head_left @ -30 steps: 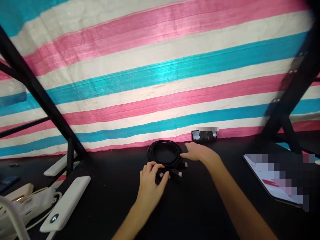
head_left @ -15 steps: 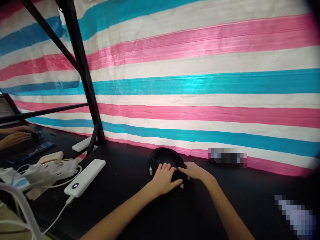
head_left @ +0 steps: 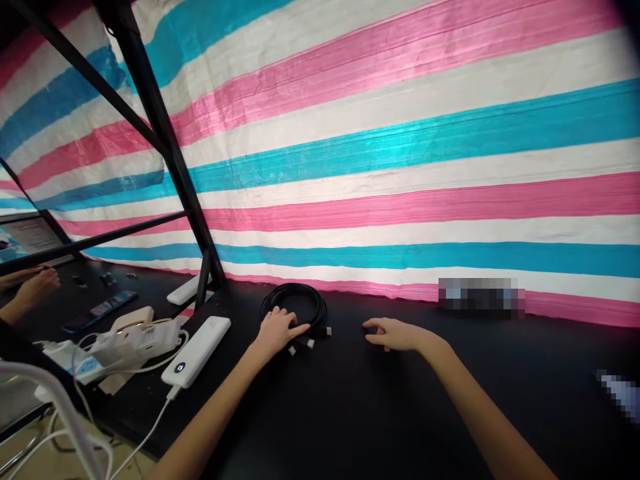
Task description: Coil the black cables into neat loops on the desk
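Observation:
A coil of black cable (head_left: 314, 298) lies on the black tabletop, its pale metal plug ends poking out at the front right. My left hand (head_left: 277, 331) rests over the coil's front left side, fingers curled onto the loops and thumb stretched across the front. To the right of the coil and apart from it, my right hand (head_left: 393, 333) hovers low over the table. Its fingers point left and are slightly bent, with a gap between them. A dark patch shows at those fingertips; whether it is shadow or a small object is unclear.
At left lie a white power bank (head_left: 197, 353) with a cable plugged in and a white power strip (head_left: 100, 357) with chargers. A black metal frame (head_left: 173, 157) stands behind them. Another person's hands (head_left: 37, 287) and a phone (head_left: 103, 310) are beyond. A striped sheet (head_left: 400, 200) hangs behind.
The cable coil and my left hand have shifted left in view. My right hand has come away from the coil, leaving a gap. The camera has turned and tilted somewhat.

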`<state>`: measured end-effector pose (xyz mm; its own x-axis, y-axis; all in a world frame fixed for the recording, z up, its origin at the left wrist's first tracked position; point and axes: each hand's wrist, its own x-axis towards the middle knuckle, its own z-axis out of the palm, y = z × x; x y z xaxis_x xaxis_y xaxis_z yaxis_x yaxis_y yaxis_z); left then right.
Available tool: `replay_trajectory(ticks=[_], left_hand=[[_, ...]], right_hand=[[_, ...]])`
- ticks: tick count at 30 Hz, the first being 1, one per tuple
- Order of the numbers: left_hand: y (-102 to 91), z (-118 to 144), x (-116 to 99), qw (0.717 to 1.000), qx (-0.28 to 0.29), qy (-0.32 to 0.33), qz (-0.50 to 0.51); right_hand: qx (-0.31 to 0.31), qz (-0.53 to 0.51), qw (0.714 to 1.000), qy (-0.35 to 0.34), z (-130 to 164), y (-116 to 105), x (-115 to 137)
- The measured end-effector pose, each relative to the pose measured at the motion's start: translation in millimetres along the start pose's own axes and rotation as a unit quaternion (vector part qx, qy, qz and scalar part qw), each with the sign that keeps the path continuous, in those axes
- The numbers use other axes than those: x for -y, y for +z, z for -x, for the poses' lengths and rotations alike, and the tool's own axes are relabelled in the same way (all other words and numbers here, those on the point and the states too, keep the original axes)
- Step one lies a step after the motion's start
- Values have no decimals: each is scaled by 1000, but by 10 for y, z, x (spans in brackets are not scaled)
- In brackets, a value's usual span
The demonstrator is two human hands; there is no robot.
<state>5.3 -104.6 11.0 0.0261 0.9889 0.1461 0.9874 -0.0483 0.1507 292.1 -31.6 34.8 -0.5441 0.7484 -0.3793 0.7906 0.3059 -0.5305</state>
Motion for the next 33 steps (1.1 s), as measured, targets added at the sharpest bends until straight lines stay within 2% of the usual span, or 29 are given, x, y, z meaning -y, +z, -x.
replay_trajectory(ticks=[3,6,9,12,15,18,21,24,27,30,31,32,33], left_hand=[[-42,-50,137,999,-15,-25,16],[-124,-154,266,995,-62,-65,40],[-200,-302,426,977,-134,-156,55],[-198,-418,585,959,-158,-222,77],[-135,-452,671,954,-172,-218,111],[-102,-440,673,942,-220,-202,154],[-160,-436,609,917,-280,-178,222],[-316,-446,460,887,-313,-137,310],[-561,-426,203,855,-323,-96,394],[-887,-325,-127,824,-329,-64,457],[-1006,-270,-240,809,-333,-53,481],[-1122,-206,-349,766,-347,-35,541],[-1233,-137,-452,735,-350,-10,581]], right_hand=[[19,1,999,40,34,-22,2],[27,1,998,60,39,-18,17],[28,6,997,69,29,-11,25],[31,10,997,73,26,-14,28],[36,7,997,73,36,-23,37],[36,0,997,73,44,-31,42],[28,-9,997,70,45,-30,35],[17,-22,997,66,45,-24,24],[13,-34,997,63,56,-24,22],[13,-46,997,53,87,-48,32],[9,-51,998,44,101,-62,40],[3,-55,998,32,117,-77,52],[-9,-62,998,15,133,-94,71]])
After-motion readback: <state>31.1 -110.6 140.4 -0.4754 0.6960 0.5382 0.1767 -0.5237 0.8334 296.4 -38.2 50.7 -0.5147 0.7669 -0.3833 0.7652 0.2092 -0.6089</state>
